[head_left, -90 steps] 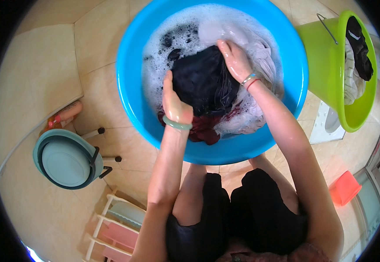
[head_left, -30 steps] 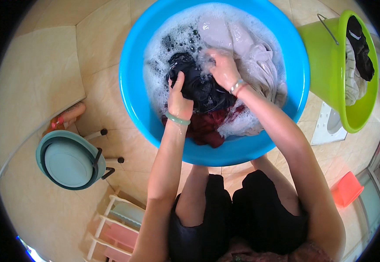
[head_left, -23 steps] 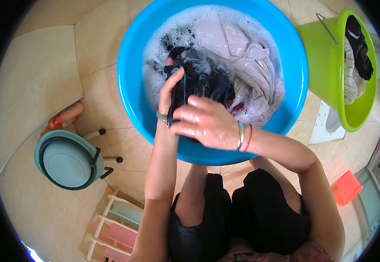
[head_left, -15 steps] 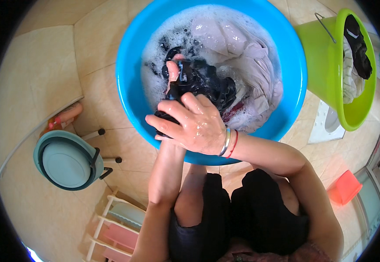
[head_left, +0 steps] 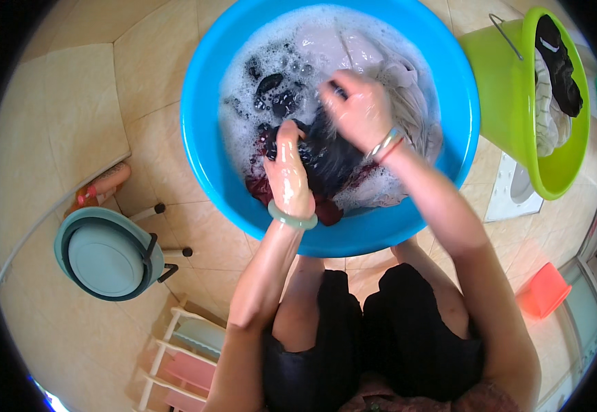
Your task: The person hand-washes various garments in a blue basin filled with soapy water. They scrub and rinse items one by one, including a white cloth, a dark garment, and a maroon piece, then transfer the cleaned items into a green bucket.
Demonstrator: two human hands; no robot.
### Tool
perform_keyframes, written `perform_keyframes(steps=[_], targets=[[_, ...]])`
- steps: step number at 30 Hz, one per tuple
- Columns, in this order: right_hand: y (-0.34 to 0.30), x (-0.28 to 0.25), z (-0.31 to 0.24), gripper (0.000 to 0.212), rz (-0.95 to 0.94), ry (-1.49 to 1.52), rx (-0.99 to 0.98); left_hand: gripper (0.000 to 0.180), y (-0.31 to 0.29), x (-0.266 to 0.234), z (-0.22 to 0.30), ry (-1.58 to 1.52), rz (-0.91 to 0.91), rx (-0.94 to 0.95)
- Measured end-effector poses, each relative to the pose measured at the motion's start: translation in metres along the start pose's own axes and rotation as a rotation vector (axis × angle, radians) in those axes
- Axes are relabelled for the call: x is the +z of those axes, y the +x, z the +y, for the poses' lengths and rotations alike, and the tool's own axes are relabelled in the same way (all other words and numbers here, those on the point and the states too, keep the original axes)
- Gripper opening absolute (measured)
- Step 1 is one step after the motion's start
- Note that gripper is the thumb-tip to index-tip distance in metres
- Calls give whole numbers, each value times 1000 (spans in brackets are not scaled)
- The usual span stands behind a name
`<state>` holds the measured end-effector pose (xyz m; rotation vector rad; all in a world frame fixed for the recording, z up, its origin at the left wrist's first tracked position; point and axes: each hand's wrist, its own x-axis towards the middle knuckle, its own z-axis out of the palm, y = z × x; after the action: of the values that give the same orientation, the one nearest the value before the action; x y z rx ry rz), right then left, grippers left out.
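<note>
A large blue basin (head_left: 199, 137) of sudsy water stands in front of my knees. Inside it my left hand (head_left: 290, 168), with a green bangle at the wrist, is closed on a wet black garment (head_left: 326, 165). My right hand (head_left: 360, 113), wearing a silver bangle and a red cord, is curled around a dark bit of the same cloth, further back and to the right; it is smeared by motion. Pale grey clothing (head_left: 408, 103) lies soaked along the basin's right side. Dark red cloth (head_left: 259, 187) shows by my left hand. Suds hide the rest.
A lime-green bucket (head_left: 501, 89) holding black and white clothes stands tilted in view at the right. Beyond it are a white floor fixture (head_left: 511, 196) and a coral container (head_left: 545, 290). To the left are a grey-green folding basin (head_left: 106, 261) and a white rack (head_left: 158, 350).
My hands have come apart: the right moved up and right off the left wrist, and the left drew nearer. The black garment is now spread between them, and red cloth shows at the near side.
</note>
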<state>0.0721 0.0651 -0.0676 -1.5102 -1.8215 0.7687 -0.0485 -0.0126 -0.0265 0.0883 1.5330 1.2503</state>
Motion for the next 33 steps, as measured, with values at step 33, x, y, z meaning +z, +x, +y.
perform_keyframes(steps=[33], targets=[[-64,-14,33,88,-261,3,78,31,-14,-15,58,246,-542,208]])
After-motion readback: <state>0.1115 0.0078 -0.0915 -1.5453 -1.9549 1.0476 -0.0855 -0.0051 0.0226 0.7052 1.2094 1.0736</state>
